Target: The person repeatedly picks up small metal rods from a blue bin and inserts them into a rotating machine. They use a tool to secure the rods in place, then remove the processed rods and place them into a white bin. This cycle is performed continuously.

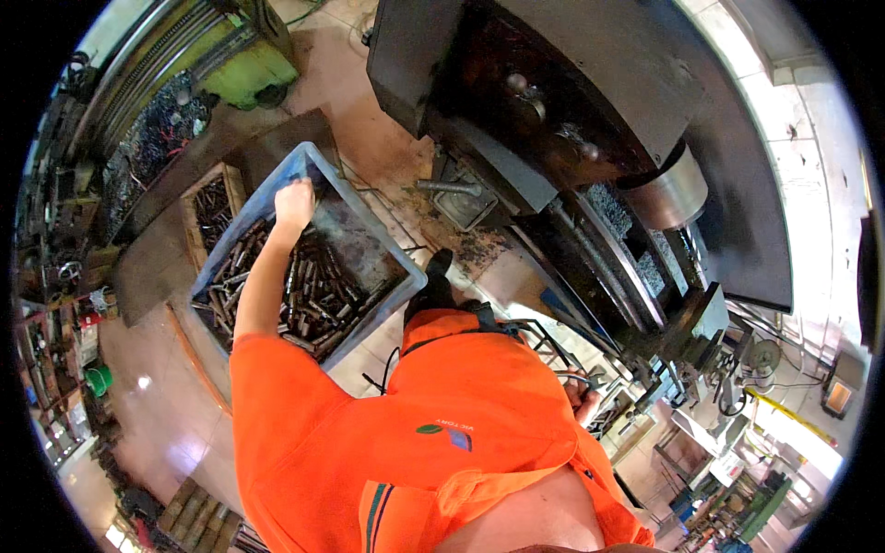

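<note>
My left hand (295, 204) is closed in a fist over the far end of a blue plastic crate (368, 226). Whatever lies inside its fingers is hidden; whether the hand touches the crate wall I cannot tell. Many short, dark metal rods (313, 290) are heaped in the near and left part of the crate. At my right side, my right hand (583, 402) is mostly hidden by my orange shirt. Its visible fingers are curled beside a grey metal piece (577, 376), perhaps a handle; the grip is unclear.
A lathe-like machine (599, 249) with a metal cylinder (668, 191) and metal shavings stands to the right. Left of the crate is a wooden box (214, 207) of metal pieces. A green machine (249, 69) stands far left. An orange-brown strip (196, 358) lies on the floor.
</note>
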Tool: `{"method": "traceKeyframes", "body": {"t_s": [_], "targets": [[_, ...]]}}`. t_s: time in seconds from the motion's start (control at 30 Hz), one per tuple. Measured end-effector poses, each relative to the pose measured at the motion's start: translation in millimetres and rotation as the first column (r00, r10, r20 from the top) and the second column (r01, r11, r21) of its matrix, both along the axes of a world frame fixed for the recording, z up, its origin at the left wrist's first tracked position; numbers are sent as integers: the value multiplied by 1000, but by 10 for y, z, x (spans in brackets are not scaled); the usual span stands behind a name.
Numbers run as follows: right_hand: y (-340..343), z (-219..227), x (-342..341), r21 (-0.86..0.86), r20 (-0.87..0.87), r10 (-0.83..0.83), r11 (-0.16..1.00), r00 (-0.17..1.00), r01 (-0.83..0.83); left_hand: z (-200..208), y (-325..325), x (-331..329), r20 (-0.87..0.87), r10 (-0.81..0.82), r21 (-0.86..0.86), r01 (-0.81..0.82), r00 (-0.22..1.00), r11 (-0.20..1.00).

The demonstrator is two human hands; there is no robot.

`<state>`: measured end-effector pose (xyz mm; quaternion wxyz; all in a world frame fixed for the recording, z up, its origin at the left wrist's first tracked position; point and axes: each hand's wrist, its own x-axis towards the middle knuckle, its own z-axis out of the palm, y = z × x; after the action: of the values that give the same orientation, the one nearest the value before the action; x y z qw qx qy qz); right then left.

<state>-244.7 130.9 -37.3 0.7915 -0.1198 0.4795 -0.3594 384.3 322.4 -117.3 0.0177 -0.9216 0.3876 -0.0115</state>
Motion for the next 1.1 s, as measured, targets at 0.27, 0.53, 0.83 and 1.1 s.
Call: {"method": "traceKeyframes", "body": {"t_s": [0.27, 0.53, 0.83, 1.1], "targets": [[-94, 494, 302, -280, -52, 89, 955, 995, -100, 1428, -80, -1183, -941, -304, -256, -899, 148, 356], [-571, 1257, 1017, -372, -508, 620, 468, 598, -802, 2110, -1688, -2683, -818, -527, -276, -647, -229, 711], [-363, 1315, 677, -401, -606, 498, 481, 620, -779, 2134, -2063, -3511, -811, -391, -199, -424, -435, 884], [-228, 1416, 565, -333, -723, 348, 581, 596, -743, 2122, -2153, -3674, -864, -283, -175, -280, -416, 944]]}}
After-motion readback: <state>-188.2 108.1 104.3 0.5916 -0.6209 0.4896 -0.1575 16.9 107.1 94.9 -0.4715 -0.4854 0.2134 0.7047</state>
